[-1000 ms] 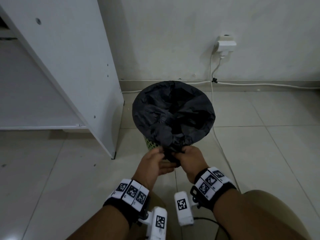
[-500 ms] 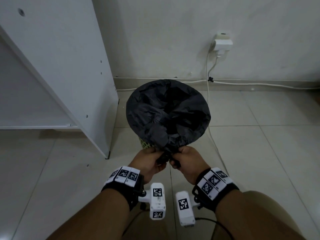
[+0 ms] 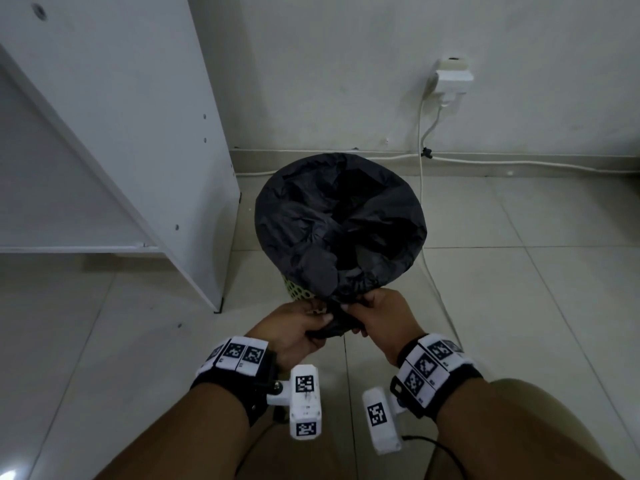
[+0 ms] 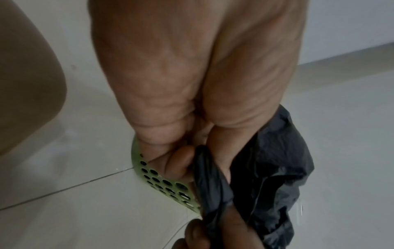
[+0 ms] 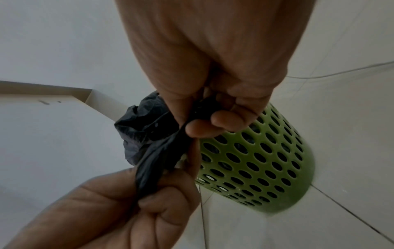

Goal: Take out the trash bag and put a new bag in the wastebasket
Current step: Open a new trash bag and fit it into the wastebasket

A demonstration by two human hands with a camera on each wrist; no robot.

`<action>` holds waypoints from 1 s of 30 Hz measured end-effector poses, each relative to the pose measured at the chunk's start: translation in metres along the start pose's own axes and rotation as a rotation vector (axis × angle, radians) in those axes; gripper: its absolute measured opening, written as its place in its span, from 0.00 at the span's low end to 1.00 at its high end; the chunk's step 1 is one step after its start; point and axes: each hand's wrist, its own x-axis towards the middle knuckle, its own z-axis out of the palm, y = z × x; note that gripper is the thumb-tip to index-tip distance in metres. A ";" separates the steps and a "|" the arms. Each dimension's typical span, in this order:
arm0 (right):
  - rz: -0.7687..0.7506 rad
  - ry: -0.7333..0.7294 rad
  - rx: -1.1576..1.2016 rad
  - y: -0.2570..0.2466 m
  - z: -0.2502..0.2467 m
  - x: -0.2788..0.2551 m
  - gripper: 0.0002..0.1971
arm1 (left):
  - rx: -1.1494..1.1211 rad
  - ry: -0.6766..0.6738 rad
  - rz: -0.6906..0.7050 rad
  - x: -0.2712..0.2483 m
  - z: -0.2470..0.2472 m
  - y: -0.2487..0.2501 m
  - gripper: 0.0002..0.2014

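A black trash bag (image 3: 341,223) lines a green perforated wastebasket (image 5: 255,161) and folds over its rim. The basket stands on the tiled floor by the wall; only a strip of it (image 3: 297,292) shows under the bag in the head view. At the near rim, loose bag plastic is gathered into a twisted bunch (image 3: 334,323). My left hand (image 3: 298,327) grips that bunch from the left, fingers curled round it (image 4: 211,182). My right hand (image 3: 381,320) pinches the same bunch (image 5: 162,156) from the right. The hands sit close together, almost touching.
A white cabinet panel (image 3: 138,133) stands just left of the basket. A white plug adapter (image 3: 452,79) sits on the wall, and its cable (image 3: 424,202) runs down and along the floor right of the basket. My knee (image 3: 540,420) is at the lower right.
Both hands stay at the near rim, working the gathered plastic. The left wrist has rolled so that its camera faces up, and the bunch between the hands hangs lower and longer.
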 end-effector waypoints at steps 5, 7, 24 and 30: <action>0.031 0.057 0.106 0.002 0.000 -0.001 0.10 | -0.071 0.005 -0.026 0.003 0.002 0.002 0.13; 0.021 0.083 0.118 0.002 -0.001 -0.003 0.07 | -0.117 0.025 -0.043 0.003 0.003 0.001 0.12; 0.066 0.058 0.159 -0.002 -0.001 -0.009 0.11 | -0.154 0.243 -0.039 0.004 0.003 -0.007 0.07; 0.126 0.175 0.218 -0.003 0.004 -0.010 0.13 | -0.166 0.366 0.038 0.004 0.002 -0.004 0.06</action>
